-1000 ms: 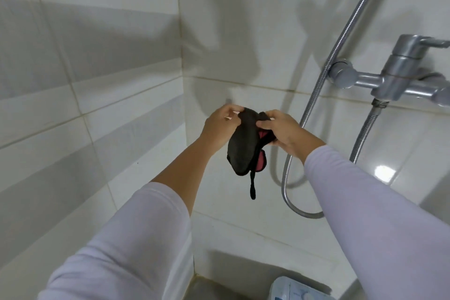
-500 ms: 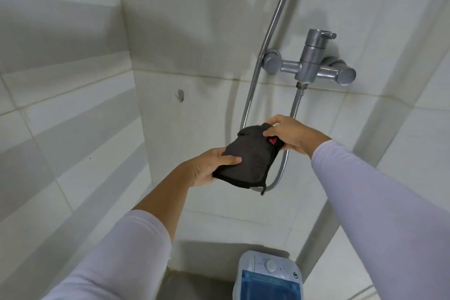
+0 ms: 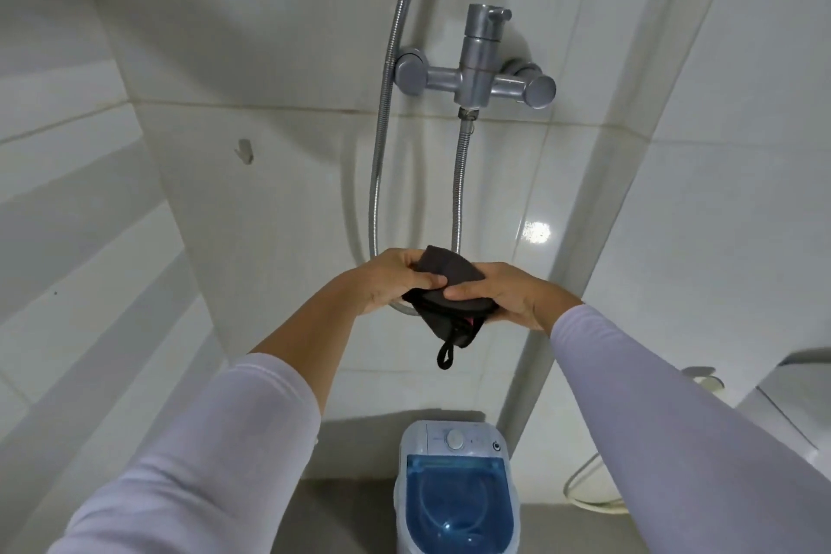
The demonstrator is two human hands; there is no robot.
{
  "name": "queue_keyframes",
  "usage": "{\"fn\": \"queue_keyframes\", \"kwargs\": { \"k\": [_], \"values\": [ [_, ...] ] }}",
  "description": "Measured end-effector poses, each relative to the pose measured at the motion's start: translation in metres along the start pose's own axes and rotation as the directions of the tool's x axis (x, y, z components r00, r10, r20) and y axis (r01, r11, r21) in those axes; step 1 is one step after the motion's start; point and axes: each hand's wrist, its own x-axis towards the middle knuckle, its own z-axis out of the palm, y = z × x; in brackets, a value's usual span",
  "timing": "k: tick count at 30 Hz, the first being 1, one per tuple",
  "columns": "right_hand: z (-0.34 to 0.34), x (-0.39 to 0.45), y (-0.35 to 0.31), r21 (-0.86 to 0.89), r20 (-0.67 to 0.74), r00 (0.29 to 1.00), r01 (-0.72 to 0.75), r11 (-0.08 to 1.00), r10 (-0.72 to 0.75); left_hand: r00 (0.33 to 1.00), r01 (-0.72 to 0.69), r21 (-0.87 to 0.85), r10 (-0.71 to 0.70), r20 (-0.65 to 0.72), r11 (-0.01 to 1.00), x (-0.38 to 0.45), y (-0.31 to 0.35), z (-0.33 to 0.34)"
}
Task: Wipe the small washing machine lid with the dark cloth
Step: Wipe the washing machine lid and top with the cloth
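The dark cloth [image 3: 445,283] is bunched between both hands at chest height, with a black loop hanging below it and a bit of pink showing. My left hand [image 3: 395,279] grips its left side with the thumb on top. From the right, my right hand [image 3: 503,295] presses onto it. Far below, on the floor, stands the small washing machine [image 3: 456,490], white with a translucent blue lid [image 3: 458,504] that is closed. A round dial sits behind the lid. Neither hand touches the machine.
A metal shower mixer [image 3: 476,76] is fixed to the tiled wall above my hands, and two flexible hoses [image 3: 377,175] hang from it behind them. At the right edge is a white fixture [image 3: 791,400]. A pale cable [image 3: 584,490] lies on the grey floor.
The view has tilted down, so more of the washing machine shows. Both hands have come together and folded the cloth into a tighter bundle, lower and in front of the hoses.
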Motion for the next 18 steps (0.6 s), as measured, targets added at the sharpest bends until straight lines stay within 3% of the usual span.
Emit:
{"fn": "queue_keyframes", "kwargs": {
  "k": [5,7,11,18],
  "values": [
    [-0.020,-0.010,0.021,0.032,-0.081,0.996,-0.023,0.999,0.025,0.986,-0.005,0.157,0.031,-0.162,0.988,0.026,-0.012,0.030],
    [-0.030,-0.010,0.036,0.060,-0.110,0.993,-0.035,0.998,0.042,0.994,0.049,0.169,-0.032,-0.105,0.984,0.035,-0.020,0.039],
    [-0.051,-0.007,0.074,0.153,-0.123,0.983,-0.116,0.981,0.135,0.973,0.173,0.122,-0.189,0.134,0.977,0.055,-0.047,0.057],
    [-0.069,0.019,0.144,0.231,-0.113,0.961,-0.223,0.947,0.254,0.965,0.229,0.157,-0.245,0.092,0.961,0.102,-0.098,0.097]
  ]
}}
